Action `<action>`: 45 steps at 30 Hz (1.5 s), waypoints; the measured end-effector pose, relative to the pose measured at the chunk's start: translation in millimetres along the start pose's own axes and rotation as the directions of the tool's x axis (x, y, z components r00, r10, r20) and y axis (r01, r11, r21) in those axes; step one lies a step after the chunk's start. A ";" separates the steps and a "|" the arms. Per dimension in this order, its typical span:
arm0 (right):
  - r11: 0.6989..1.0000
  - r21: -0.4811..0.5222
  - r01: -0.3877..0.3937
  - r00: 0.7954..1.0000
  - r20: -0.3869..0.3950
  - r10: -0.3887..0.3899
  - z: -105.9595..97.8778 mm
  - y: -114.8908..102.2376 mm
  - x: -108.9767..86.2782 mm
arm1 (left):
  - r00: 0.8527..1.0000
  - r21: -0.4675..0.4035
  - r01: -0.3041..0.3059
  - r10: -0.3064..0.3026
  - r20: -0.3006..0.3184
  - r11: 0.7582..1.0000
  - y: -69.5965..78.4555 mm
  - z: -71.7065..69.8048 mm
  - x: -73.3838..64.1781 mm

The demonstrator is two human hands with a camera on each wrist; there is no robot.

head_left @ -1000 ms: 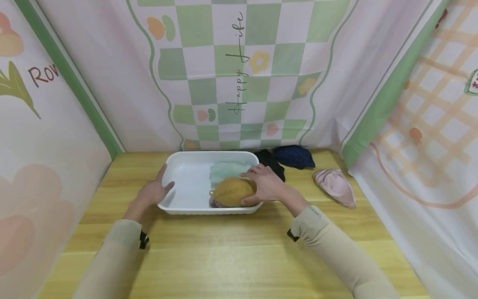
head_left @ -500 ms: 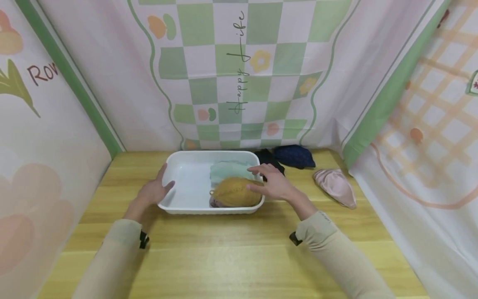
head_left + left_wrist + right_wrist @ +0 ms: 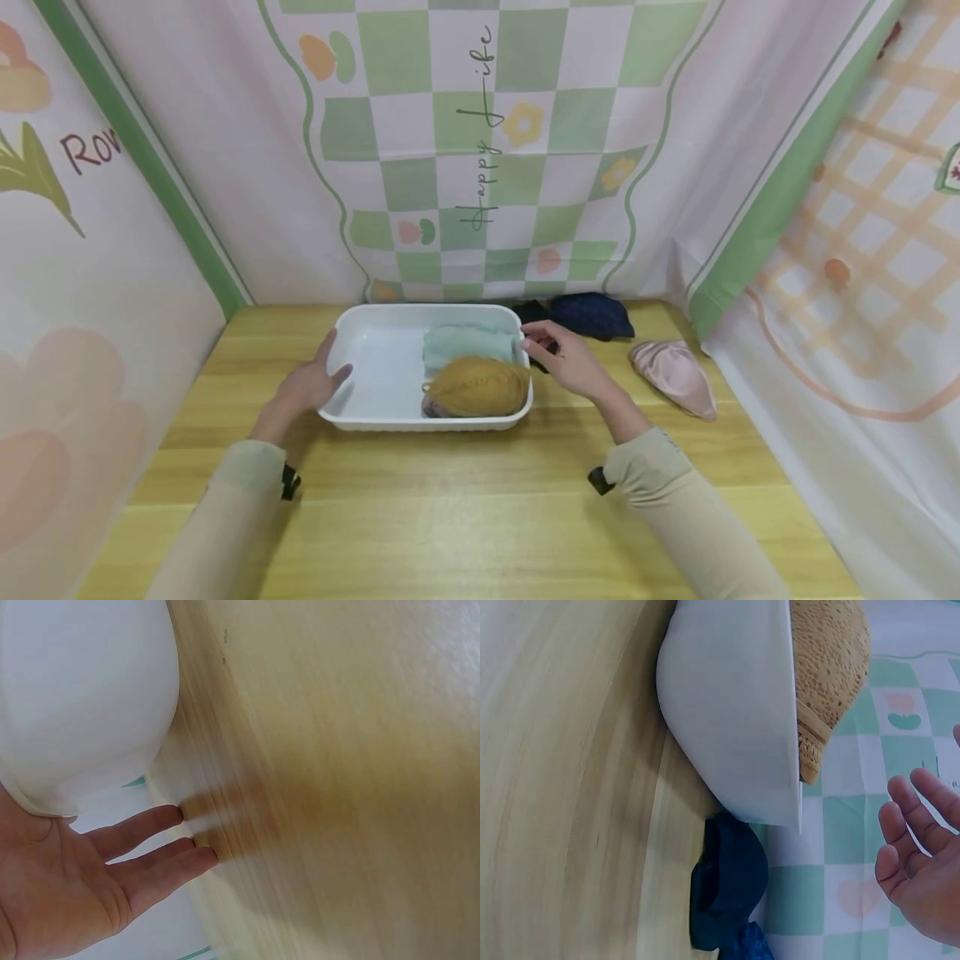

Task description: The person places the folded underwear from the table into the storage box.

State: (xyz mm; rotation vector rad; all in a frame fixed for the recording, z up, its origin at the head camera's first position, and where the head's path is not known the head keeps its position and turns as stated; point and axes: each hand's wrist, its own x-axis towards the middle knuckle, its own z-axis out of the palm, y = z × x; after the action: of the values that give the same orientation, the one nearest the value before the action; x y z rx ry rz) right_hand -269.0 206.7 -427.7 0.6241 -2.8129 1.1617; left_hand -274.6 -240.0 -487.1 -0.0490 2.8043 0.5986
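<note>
A white plastic tub (image 3: 375,367) sits on the wooden table. My left hand (image 3: 306,387) holds its left rim, thumb inside; in the left wrist view several fingers (image 3: 154,821) stretch out below the wall. Inside the tub, on the right, a folded mustard bra (image 3: 480,387) lies in front of a folded mint-green one (image 3: 457,343), with a mauve piece (image 3: 432,407) partly hidden under it. My right hand (image 3: 566,358) is by the tub's right rim, holding nothing; the right wrist view shows its fingers (image 3: 922,814) loosely bent, apart from the mustard bra.
Behind the right hand lie a black bra (image 3: 729,881), partly hidden in the head view, and a navy one (image 3: 592,316). A pale pink bra (image 3: 673,377) rests farther right. Printed curtains (image 3: 487,167) hang along the table's back and sides.
My right hand has let go of the mustard bra and drawn back to the right, over the tub's rim. The bra stays in the tub. The left hand has not moved.
</note>
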 end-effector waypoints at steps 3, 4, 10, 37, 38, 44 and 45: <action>0.999 0.027 -0.030 0.999 -0.020 0.030 -2.6 3.4 -3.0 | 1.000 -0.001 -0.006 0.006 -0.006 1.000 0.8 -0.3 -0.7; 0.999 0.032 -0.036 0.999 -0.025 0.036 -3.3 4.7 -4.2 | 1.000 -0.003 -0.006 0.006 -0.006 1.000 1.1 -0.7 -1.0; 0.996 0.062 -0.072 0.997 -0.039 0.074 -7.5 13.1 -12.0 | 1.000 -0.002 -0.005 0.005 0.000 1.000 0.7 -1.0 -0.5; 0.985 0.029 -0.168 0.983 -0.068 0.169 -23.6 44.4 -2.9 | 1.000 -0.017 0.002 -0.002 0.006 1.000 -0.3 0.3 -1.8; 0.985 0.029 -0.168 0.983 -0.066 0.170 -23.8 43.9 -1.9 | 1.000 -0.017 0.001 -0.001 0.007 1.000 -0.1 0.0 -1.5; 0.980 0.046 -0.194 0.979 -0.053 0.197 -23.6 42.8 1.4 | 1.000 -0.020 -0.002 0.002 0.008 1.000 1.1 -1.1 -2.4; 0.978 0.048 -0.202 0.977 -0.052 0.205 -23.1 43.7 1.9 | 1.000 -0.020 0.000 0.001 0.009 1.000 1.0 -1.1 -2.5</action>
State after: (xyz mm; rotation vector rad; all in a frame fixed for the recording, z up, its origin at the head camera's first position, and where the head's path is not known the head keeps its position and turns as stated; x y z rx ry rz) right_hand -289.9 249.8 -440.0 0.3041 -2.8648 1.2514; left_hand -272.6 -239.6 -485.0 -0.0493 2.7898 0.6254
